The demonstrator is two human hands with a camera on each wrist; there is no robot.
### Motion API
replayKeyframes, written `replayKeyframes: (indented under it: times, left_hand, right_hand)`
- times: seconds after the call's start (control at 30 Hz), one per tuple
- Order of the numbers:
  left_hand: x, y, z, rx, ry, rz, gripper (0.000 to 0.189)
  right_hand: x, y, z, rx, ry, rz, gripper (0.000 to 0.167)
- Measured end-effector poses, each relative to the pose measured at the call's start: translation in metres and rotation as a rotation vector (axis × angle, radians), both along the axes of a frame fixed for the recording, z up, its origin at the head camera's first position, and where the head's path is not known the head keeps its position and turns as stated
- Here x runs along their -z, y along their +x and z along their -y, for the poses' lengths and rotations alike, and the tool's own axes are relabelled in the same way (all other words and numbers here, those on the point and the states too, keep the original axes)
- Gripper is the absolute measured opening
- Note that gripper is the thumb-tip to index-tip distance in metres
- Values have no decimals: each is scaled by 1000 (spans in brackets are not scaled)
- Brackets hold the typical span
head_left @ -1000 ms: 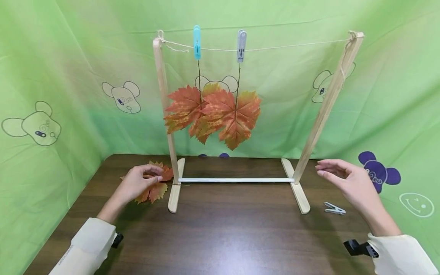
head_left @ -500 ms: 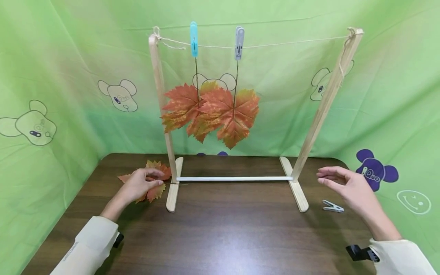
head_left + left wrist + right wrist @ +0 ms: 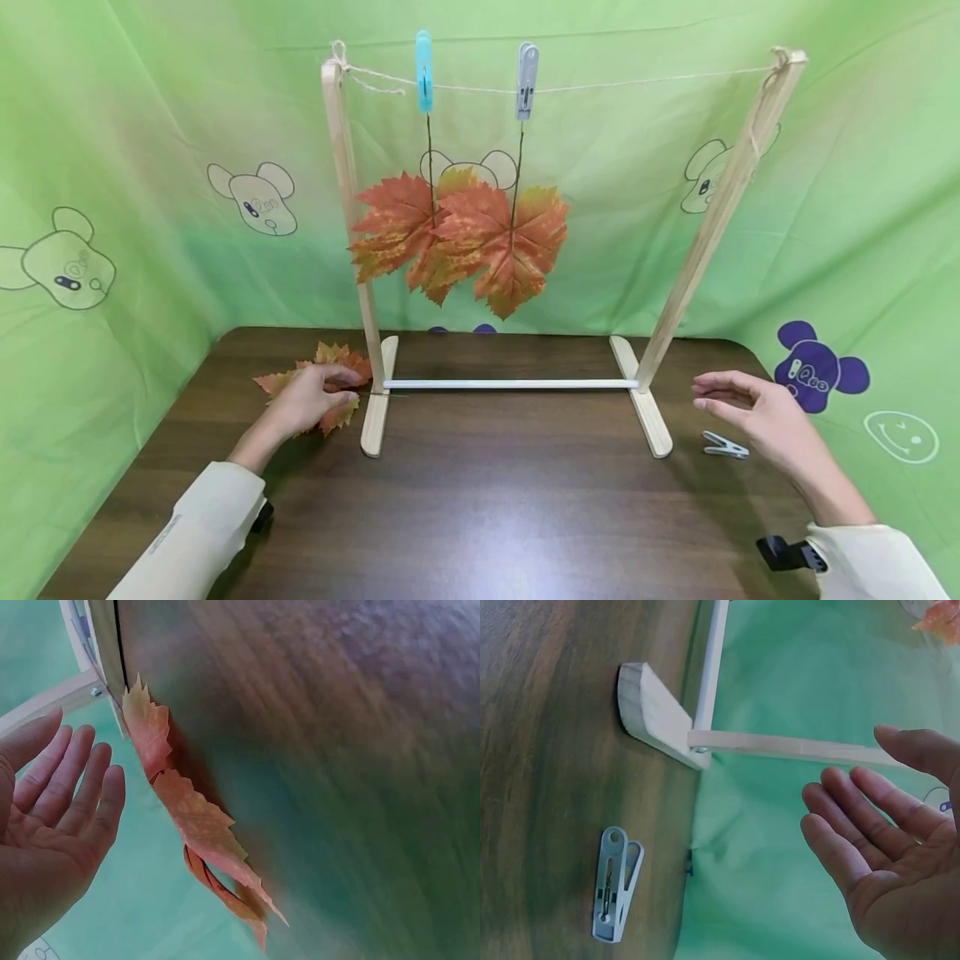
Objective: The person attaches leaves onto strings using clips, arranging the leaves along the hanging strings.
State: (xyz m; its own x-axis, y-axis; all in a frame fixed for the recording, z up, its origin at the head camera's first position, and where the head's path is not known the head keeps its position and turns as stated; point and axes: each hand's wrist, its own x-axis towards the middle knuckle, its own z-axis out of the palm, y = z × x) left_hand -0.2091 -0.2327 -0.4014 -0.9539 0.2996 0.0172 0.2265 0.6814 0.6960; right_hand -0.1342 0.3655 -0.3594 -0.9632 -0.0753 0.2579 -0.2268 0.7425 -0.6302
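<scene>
Above an orange artificial maple leaf [image 3: 341, 414] on the table hovers my left hand [image 3: 306, 402], its fingers relaxed and slightly bent. The left wrist view shows a gap between that hand [image 3: 64, 802] and the leaf [image 3: 195, 814]. My right hand [image 3: 761, 414] is held in the air, holding nothing, near a pale grey-blue clothespin [image 3: 725, 445] lying on the table. In the right wrist view the clothespin [image 3: 615, 889] lies apart from the loosely bent fingers. Two more leaves [image 3: 517, 242] hang by their stems from a blue clothespin [image 3: 424, 73] and a grey clothespin [image 3: 527, 82].
A wooden frame stands on the table [image 3: 480, 517], with a left post [image 3: 348, 183], a right post [image 3: 712, 225] and a white crossbar [image 3: 510, 384]. Twine [image 3: 622, 83] runs between the post tops. A green printed curtain [image 3: 600, 250] surrounds the table.
The left hand shifts very slightly over the leaf, and the right hand lowers a little. The leaves and clothespins stay put; the head view tilts slightly.
</scene>
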Motion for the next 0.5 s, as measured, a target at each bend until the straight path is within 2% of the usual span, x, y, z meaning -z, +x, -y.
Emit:
replayKeyframes:
  times: [0.33,0.5]
  left_hand:
    - [4,-5,-6,29,-9,-17,26]
    - [7,-7,-8,21,-24,-18,25]
  right_hand:
    - [13,-3,-12,-5,35,64,34]
    - [23,-5,-21,-40,40,115,37]
